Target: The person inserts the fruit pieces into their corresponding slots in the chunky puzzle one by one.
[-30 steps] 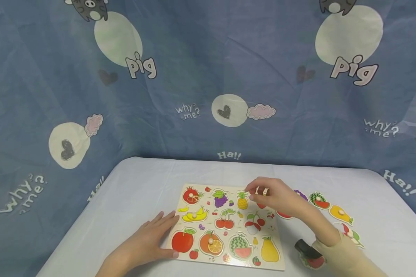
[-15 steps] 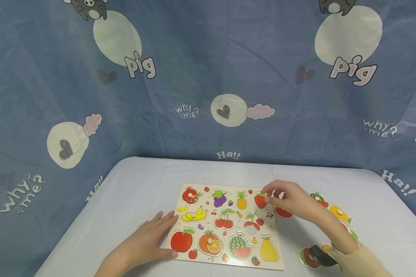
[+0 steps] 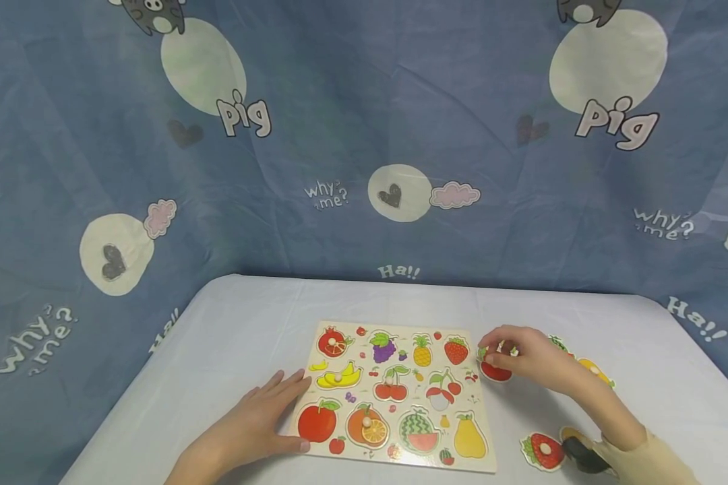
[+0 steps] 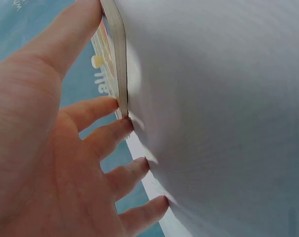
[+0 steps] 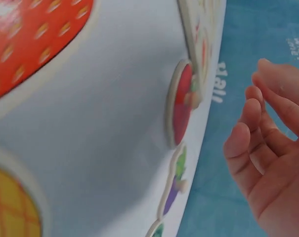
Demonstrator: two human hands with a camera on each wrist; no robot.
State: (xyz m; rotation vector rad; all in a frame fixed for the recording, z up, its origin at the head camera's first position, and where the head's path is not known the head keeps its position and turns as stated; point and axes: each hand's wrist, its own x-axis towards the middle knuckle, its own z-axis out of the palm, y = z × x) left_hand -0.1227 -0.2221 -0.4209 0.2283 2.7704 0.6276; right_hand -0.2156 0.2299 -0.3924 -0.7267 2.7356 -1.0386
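A fruit puzzle board (image 3: 418, 462) lies flat on the white table. My left hand (image 3: 255, 421) rests along its left side, fingers spread, the thumb at the near corner. The left wrist view shows my fingertips touching the board's edge (image 4: 120, 64) and the tabletop. To the right of the board, my right hand (image 3: 530, 357) hovers over a round red fruit piece (image 3: 495, 372), partly covering it in the head view. In the right wrist view that red piece (image 5: 180, 108), with its small knob, stands apart from my loosely bent fingers (image 5: 236, 140), which hold nothing.
A strawberry piece (image 3: 543, 451) lies right of the board, beside a pineapple piece (image 5: 11, 202). Farther back are a grape piece (image 5: 173, 192), a watermelon piece (image 3: 559, 343) and a yellow-orange piece (image 3: 596, 372). A patterned blue cloth (image 3: 340, 236) hangs behind the table.
My right hand has moved right, from over the pineapple and strawberry pictures on the board to the loose red piece. My left hand keeps its place.
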